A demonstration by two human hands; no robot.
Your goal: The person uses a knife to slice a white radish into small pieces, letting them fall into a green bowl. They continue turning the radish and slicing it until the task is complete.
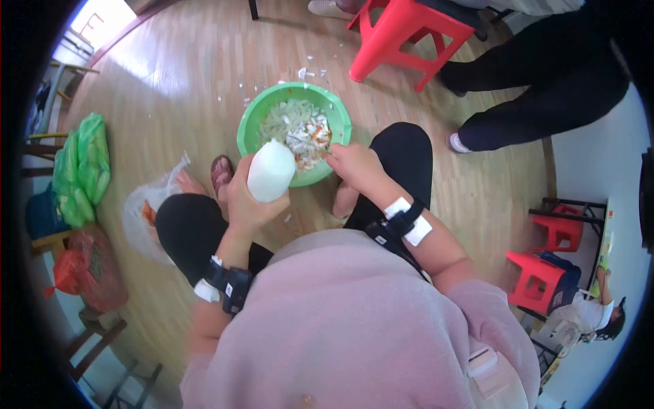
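Note:
A large, pale white radish-like vegetable (271, 172) is held in my left hand (246, 202), its tip over the near left rim of a green basin (249, 124). The basin stands on the floor and holds pale chopped pieces (293, 123) with some white and orange bits at the right. My right hand (355, 165) is closed on the handle of a knife (304, 142) at the basin's right rim, the thin blade reaching over the pieces toward the vegetable.
White scraps (302, 72) lie on the floor beyond the basin. A clear plastic bag (146, 211) is at the left, with green bags (83, 167) farther off. A red stool (412, 34) and a person's dark-trousered legs (524, 88) are at the upper right.

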